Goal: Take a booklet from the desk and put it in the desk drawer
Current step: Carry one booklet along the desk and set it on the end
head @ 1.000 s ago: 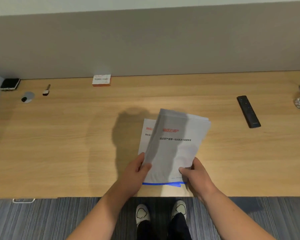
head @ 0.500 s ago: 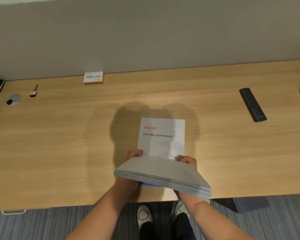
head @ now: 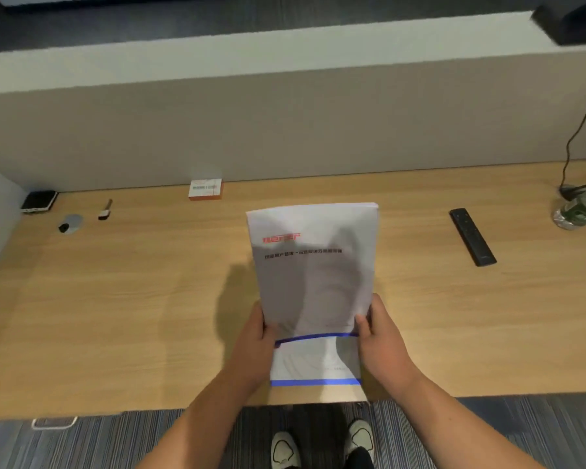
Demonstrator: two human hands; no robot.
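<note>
A stack of white booklets [head: 313, 265] with a red logo and a blue band along the bottom is lifted over the wooden desk [head: 132, 316], its cover facing me. My left hand [head: 254, 343] grips its lower left corner and my right hand [head: 383, 340] its lower right corner. Under the stack another white booklet [head: 315, 370] with a blue bottom band lies flat at the desk's front edge, mostly hidden by the stack and my hands. No open drawer is in view.
A black remote [head: 472, 236] lies to the right, with a water bottle [head: 577, 211] and cable at the far right. A card box [head: 205, 189], small stick [head: 105, 209], grey disc [head: 71, 224] and black device [head: 39, 200] sit back left. A white handle [head: 53, 422] shows below the desk's edge.
The stack, tipped flat towards me half a second ago, now stands raised with its cover facing me. My view has tilted upward.
</note>
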